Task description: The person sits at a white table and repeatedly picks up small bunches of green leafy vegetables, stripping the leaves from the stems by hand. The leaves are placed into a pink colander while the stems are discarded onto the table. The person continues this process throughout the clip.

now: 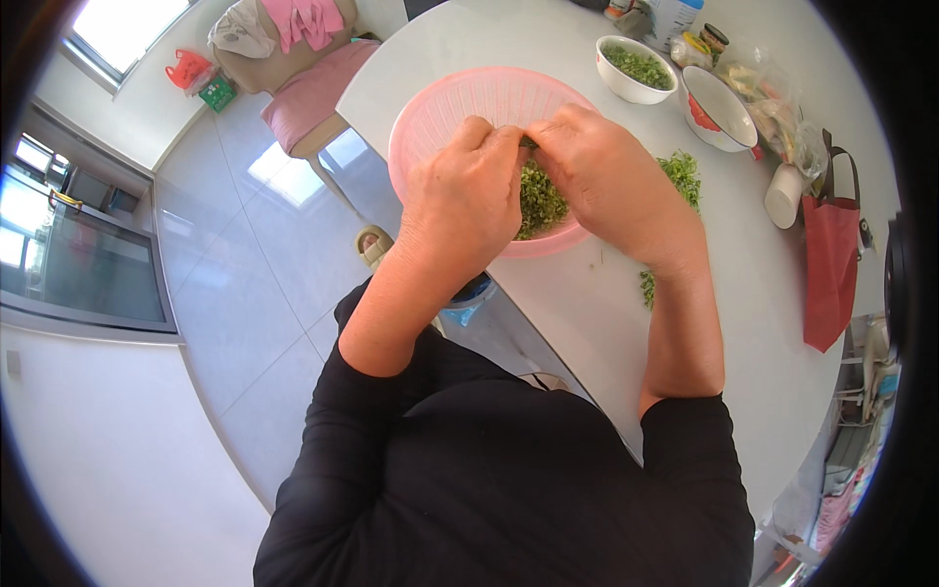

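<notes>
My left hand (466, 191) and my right hand (601, 183) meet over a pink plastic basket (440, 103) near the edge of the white table. Between their pinched fingertips is a small dark green piece of plant (527, 141), mostly hidden by the fingers. Cut or picked leafy greens (541, 202) lie in the basket below. More green sprigs (682, 176) rest on the table beside and partly behind my right wrist. A white bowl (637, 92) at the back holds chopped-looking greens (637, 67).
An enamel bowl with a red pattern (722, 110) stands beside the greens bowl. Jars (713, 40), plastic bags (766, 95), a white paper roll (784, 196) and a red tote bag (830, 271) line the table's right side. A chair with a pink cushion (315, 95) stands beyond the table's left edge.
</notes>
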The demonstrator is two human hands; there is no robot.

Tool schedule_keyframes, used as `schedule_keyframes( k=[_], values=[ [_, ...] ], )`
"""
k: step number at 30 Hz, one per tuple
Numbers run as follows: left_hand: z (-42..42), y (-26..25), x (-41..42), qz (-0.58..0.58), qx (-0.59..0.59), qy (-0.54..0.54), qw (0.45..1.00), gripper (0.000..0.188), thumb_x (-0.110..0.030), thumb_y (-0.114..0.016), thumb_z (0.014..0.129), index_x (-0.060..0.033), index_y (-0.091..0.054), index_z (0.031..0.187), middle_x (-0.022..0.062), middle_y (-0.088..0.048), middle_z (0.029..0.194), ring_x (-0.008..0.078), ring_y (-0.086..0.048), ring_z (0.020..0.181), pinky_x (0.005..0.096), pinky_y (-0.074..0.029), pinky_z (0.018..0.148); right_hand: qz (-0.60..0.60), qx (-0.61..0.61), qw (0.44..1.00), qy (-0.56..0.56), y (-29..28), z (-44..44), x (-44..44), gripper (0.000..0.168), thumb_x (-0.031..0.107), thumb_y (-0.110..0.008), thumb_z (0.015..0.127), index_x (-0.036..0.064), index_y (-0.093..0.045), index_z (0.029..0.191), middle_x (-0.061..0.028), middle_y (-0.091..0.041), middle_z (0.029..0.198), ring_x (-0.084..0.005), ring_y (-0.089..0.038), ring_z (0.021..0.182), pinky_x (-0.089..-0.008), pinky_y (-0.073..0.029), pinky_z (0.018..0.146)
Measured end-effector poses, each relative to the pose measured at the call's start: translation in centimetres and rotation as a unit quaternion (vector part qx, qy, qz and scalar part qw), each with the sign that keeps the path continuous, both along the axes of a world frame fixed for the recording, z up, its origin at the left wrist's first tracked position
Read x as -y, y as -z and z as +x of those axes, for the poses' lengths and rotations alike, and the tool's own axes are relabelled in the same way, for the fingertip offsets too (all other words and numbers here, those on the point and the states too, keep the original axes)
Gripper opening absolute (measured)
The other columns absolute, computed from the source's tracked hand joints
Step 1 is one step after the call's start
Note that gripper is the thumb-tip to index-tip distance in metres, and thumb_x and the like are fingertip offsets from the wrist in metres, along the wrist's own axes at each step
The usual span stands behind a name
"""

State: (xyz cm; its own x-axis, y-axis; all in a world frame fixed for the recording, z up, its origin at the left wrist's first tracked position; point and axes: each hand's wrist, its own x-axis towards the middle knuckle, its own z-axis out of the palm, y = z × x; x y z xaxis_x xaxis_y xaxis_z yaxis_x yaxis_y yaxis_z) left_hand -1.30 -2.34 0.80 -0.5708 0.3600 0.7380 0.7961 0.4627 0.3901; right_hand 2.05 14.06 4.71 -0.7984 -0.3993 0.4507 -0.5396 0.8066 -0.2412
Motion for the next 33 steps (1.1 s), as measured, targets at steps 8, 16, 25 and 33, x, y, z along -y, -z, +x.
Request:
schedule_keyframes(
  k=[8,16,25,33],
  values=[
    [-0.9,-1.1,0.5,0.066,0.082,0.056,0.993,0.011,-0.005,-0.054,0.078,-0.0014,-0.06,0.069,0.0104,-0.055,0.062,0.0242,-0.054,0.056,0.0331,-0.044,0.052,0.001,-0.146,0.989,-0.036,0.2,-0.5,0.9,0.008,0.005,-0.06,0.071,0.0,-0.058,0.077,-0.0122,-0.058,0.074,-0.0297,-0.058,0.074,-0.0383,-0.049,0.067],
    [-0.4,-1.7,-0.6,0.284,0.311,0.162,0.893,0.017,-0.004,-0.047,0.082,0.0011,-0.056,0.069,0.0011,-0.047,0.06,0.0066,-0.043,0.06,0.0246,-0.038,0.054,-0.227,-0.114,0.967,0.004,1.5,-0.9,2.4,0.011,0.004,-0.059,0.073,0.001,-0.05,0.068,-0.0116,-0.053,0.065,-0.0257,-0.05,0.06,-0.0362,-0.043,0.054],
    [0.4,-1.1,-1.4,0.329,0.359,0.155,0.86,0.019,-0.004,-0.045,0.085,0.0014,-0.056,0.07,-0.001,-0.047,0.062,0.0063,-0.041,0.06,0.0234,-0.037,0.054,-0.511,0.08,0.856,0.026,2.0,-0.2,3.9,0.016,0.004,-0.049,0.082,-0.001,-0.049,0.066,-0.0008,-0.044,0.059,-0.0069,-0.039,0.056,-0.0261,-0.036,0.05],
    [0.5,-0.9,-1.9,0.4,0.443,0.184,0.781,0.016,-0.011,-0.051,0.091,0.0019,-0.061,0.087,-0.0018,-0.055,0.074,0.0037,-0.047,0.065,0.0209,-0.04,0.058,-0.449,0.051,0.888,0.084,1.8,-1.0,2.1,0.022,0.012,-0.047,0.088,-0.002,-0.053,0.071,-0.0011,-0.05,0.06,-0.0083,-0.043,0.057,-0.0261,-0.04,0.054]
  ],
)
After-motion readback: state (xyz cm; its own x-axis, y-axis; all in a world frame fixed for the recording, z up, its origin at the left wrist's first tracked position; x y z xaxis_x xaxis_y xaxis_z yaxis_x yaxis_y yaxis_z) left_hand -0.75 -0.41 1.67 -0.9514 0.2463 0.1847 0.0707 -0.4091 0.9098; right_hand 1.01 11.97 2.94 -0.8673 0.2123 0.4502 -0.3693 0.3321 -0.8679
